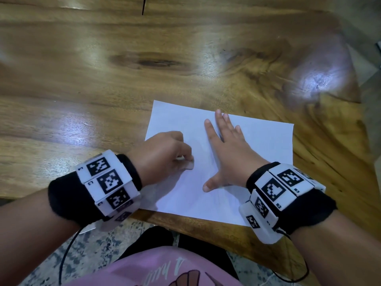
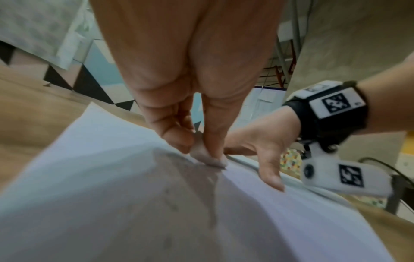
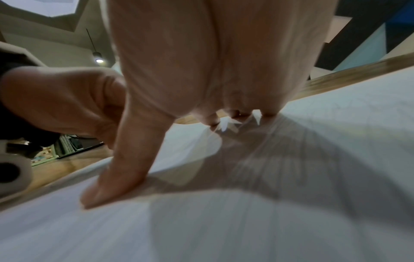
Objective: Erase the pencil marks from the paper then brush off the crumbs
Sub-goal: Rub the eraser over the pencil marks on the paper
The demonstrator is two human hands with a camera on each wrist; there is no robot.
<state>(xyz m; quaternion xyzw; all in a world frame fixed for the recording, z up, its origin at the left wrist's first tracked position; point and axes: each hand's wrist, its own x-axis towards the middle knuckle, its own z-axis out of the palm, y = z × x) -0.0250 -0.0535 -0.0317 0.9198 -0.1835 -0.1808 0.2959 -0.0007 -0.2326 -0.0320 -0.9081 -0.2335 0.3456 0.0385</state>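
the paper [image 1: 243, 159] lies on the wooden table [image 1: 103, 79], its near edge at the table's near edge. the left hand [image 1: 162, 153] has its fingers curled, pinching a small pale eraser [image 2: 208, 158] between thumb and fingertips and pressing its end onto the sheet. the right hand [image 1: 228, 153] lies flat on the paper just beside it, fingers straight and spread, thumb out to the side. faint grey specks show on the sheet in the left wrist view, too blurred to tell apart.
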